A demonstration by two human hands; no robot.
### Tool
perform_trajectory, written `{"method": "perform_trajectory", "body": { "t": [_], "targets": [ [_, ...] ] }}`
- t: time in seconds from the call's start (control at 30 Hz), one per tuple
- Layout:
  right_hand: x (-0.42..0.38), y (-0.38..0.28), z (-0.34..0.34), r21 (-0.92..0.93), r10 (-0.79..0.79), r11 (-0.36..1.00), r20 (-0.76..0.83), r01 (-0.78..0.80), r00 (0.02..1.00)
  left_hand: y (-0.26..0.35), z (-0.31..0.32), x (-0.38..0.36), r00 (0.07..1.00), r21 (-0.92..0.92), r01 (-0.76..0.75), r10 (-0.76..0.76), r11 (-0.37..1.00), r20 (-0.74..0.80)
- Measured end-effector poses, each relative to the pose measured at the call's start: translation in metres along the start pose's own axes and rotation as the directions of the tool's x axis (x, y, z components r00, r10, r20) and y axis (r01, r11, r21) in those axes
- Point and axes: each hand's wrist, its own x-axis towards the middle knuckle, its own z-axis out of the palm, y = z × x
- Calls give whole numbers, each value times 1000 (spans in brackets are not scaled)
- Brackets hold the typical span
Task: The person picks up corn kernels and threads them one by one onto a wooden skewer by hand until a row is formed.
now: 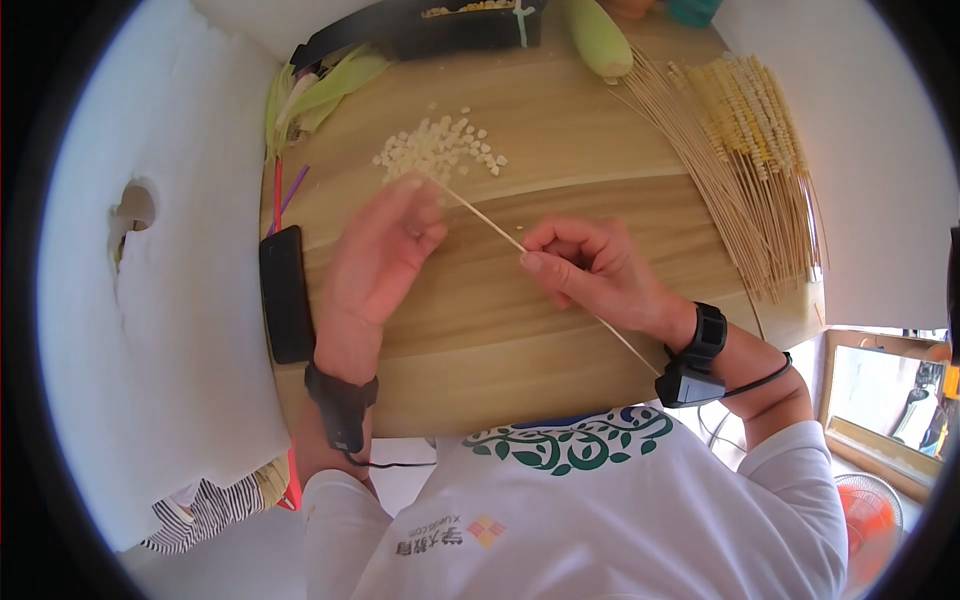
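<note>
A thin wooden skewer (478, 216) slants across the middle of the board. My right hand (590, 262) pinches it between thumb and forefinger, and its lower end passes under that hand toward my wrist. My left hand (388, 245), slightly blurred, is at the skewer's upper tip with its fingers curled together. Whatever is between those fingertips is too small and smeared to make out. Just beyond them lies a loose heap of pale corn kernels (440, 143) on the wooden tabletop (560, 130).
On the right lie bare skewers (700, 165) and many skewers threaded with kernels (755, 110). An ear of corn (598, 40) is at the back, beside a black container (450, 30). Corn husks (335, 90) and a black phone-like object (286, 295) line the left edge.
</note>
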Motion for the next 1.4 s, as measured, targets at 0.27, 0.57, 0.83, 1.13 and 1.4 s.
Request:
{"method": "perform_trajectory", "body": {
  "t": [0.27,0.57,0.83,1.13,1.4],
  "targets": [
    [1,-5,2,-26,32,999,32,-32,999,0,-1,-1,997,-3,-78,79,997,2],
    [0,-3,1,-29,20,999,13,-20,1000,1,1,-3,994,59,-99,101,993,-30],
    [1,-2,-1,-64,-4,998,5,4,1000,0,-2,-1,994,51,-113,113,992,3],
    [0,-10,2,-87,6,996,-9,-7,1000,3,-1,-4,994,34,-105,105,994,-11],
    [1,-5,2,-94,-15,996,-14,14,1000,3,-3,-4,995,47,-95,95,994,-9]
  ]
}}
